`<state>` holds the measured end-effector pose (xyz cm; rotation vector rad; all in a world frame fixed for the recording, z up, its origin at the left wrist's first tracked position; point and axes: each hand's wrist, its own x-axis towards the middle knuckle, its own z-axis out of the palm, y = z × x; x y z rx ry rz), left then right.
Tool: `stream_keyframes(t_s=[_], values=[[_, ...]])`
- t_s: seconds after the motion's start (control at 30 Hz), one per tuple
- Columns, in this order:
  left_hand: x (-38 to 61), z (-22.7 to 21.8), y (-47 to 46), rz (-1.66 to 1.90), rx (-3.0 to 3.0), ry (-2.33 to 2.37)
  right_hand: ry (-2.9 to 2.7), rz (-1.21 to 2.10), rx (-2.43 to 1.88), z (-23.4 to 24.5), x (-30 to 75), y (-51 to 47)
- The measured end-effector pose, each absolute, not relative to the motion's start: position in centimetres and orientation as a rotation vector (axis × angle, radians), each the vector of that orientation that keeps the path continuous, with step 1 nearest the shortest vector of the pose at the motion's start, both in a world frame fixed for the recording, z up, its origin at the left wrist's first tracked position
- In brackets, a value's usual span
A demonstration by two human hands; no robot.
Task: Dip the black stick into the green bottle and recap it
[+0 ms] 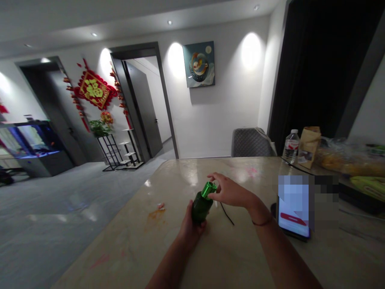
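Note:
A small dark green bottle with a shiny green cap is held over the pale marble table. My left hand is wrapped round the bottle's lower body from below. My right hand comes in from the right, with thumb and fingertips pinched on the cap and the other fingers spread above it. A thin black cord lies on the table just right of the bottle. A thin band sits on my right wrist.
A phone stands propped at the right with its screen lit. Behind it are a water bottle, a brown paper bag and bagged food. A grey chair stands at the far edge. An orange stain marks the table.

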<state>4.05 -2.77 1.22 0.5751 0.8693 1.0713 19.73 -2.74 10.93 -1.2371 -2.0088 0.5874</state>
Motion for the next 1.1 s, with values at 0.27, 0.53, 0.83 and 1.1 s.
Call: stream_keyframes(t_s=[0.27, 0.53, 0.83, 1.1], values=[[4.0, 1.1, -2.5, 1.051, 0.592, 0.870, -1.965, 0.568, -1.312, 10.8, 19.0, -2.4], [4.0, 1.0, -2.5, 1.050, 0.615, 0.853, -1.934, 0.524, -1.395, 10.8, 18.6, -2.7], [3.9, 0.9, -2.5, 1.065, 0.592, 0.857, -2.012, 0.517, -1.223, 10.9, 18.9, -2.7], [3.9, 1.0, -2.5, 1.040, 0.591, 0.863, -2.016, 0.473, -1.262, 10.9, 18.8, -2.7]])
